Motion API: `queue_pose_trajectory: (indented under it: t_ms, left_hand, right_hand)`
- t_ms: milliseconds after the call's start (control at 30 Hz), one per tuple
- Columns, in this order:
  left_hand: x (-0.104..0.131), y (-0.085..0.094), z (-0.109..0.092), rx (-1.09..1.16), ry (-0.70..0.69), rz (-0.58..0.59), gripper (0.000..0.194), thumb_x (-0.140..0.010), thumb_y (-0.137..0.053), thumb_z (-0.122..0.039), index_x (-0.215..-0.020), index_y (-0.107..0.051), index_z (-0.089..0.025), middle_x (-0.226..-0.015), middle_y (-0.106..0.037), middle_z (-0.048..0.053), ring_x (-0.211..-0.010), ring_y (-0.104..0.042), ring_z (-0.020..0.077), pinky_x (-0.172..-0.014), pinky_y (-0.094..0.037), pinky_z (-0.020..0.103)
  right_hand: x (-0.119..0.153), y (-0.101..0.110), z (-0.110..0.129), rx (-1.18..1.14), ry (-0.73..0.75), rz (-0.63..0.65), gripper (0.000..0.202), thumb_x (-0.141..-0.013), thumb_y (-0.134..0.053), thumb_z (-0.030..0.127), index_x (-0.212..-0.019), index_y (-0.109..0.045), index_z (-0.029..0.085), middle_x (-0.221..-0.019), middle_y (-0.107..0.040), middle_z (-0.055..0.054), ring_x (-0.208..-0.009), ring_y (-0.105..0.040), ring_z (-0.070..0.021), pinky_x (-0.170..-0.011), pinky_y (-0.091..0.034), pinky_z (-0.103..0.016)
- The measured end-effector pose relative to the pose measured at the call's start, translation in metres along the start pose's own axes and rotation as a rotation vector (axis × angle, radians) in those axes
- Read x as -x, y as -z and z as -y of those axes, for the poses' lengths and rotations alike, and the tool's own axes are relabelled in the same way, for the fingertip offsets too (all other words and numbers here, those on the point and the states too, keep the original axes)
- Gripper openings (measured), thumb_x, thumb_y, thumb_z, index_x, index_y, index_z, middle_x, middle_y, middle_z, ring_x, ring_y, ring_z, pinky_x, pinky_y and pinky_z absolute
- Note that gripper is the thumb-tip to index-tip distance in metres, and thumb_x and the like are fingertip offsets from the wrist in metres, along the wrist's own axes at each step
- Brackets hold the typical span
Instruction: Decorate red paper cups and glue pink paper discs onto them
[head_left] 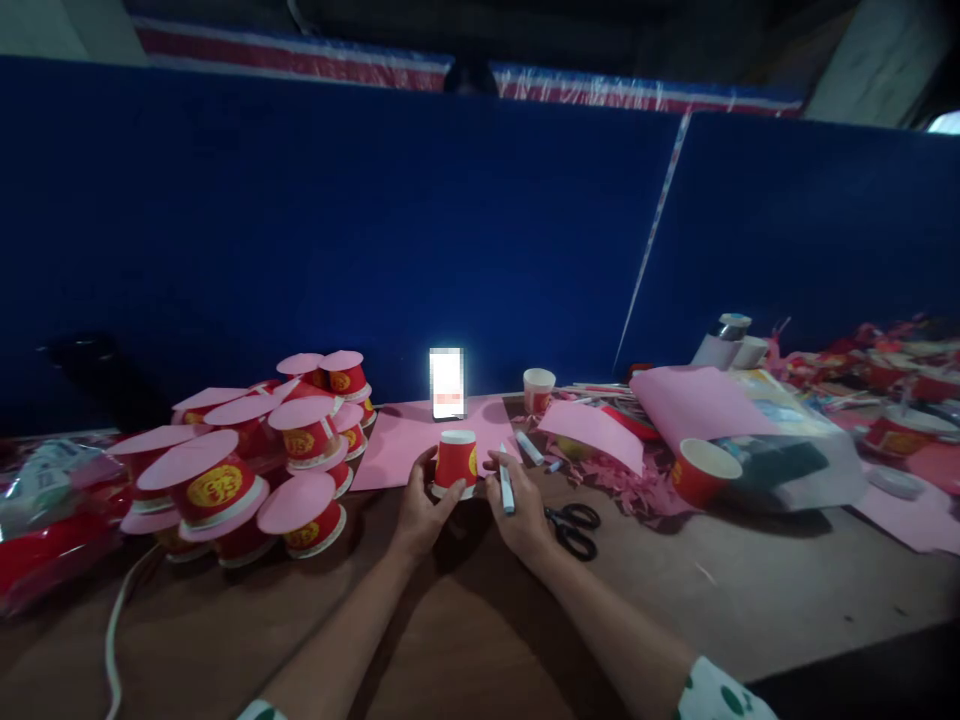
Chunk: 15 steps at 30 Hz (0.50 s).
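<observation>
Fingers [451,498] of left hand [421,512] around upturned cup [454,462]

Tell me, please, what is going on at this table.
The person's left hand has its fingers on an upturned red cup, while the right hand, close by, holds a pale pen-like stick. Red cups topped with pink discs are piled at the left, a lit screen stands behind, and scissors lie to the right.
</observation>
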<state>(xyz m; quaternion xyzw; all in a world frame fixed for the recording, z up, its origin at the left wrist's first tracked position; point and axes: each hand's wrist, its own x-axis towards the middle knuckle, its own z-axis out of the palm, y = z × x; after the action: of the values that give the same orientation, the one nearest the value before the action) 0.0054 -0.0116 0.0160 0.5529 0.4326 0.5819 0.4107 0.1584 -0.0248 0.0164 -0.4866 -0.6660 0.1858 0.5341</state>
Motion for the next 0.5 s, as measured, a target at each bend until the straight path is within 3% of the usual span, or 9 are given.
queue_pose_trajectory:
  t_ms: [200, 367, 500]
  left_hand:
    - [-0.002, 0.002, 0.016, -0.303, -0.146, -0.080, 0.074, -0.064, -0.070, -0.035, -0.129, -0.038, -0.019, -0.115, -0.049, 0.011, -0.103, -0.053, 0.0240, -0.085, -0.046, 0.039]
    - [-0.002, 0.002, 0.016, -0.442, -0.285, -0.073, 0.057, -0.066, -0.067, -0.032, -0.119, -0.048, -0.019, -0.112, -0.047, 0.010, -0.106, -0.050, 0.0251, -0.090, -0.043, 0.042]
    - [0.000, 0.000, 0.012, -0.457, -0.308, -0.050, 0.055, -0.067, -0.067, -0.029, -0.117, -0.049, -0.018, -0.112, -0.049, 0.011, -0.106, -0.051, 0.0248, -0.092, -0.042, 0.042]
  right_hand:
    - [0.002, -0.001, 0.004, -0.026, 0.013, 0.042, 0.037, -0.083, -0.053, 0.026, -0.120, -0.048, 0.022, -0.103, -0.065, -0.006, -0.091, -0.063, -0.0203, -0.081, -0.050, -0.032]
    - [0.003, -0.004, 0.004, -0.086, 0.001, 0.052, 0.044, -0.079, -0.058, 0.027, -0.121, -0.045, 0.022, -0.104, -0.063, -0.006, -0.089, -0.063, -0.0201, -0.082, -0.050, -0.034]
    - [0.004, -0.006, 0.002, -0.161, 0.000, 0.053, 0.043, -0.079, -0.058, 0.024, -0.119, -0.044, 0.020, -0.102, -0.062, -0.006, -0.084, -0.064, -0.0183, -0.078, -0.052, -0.033]
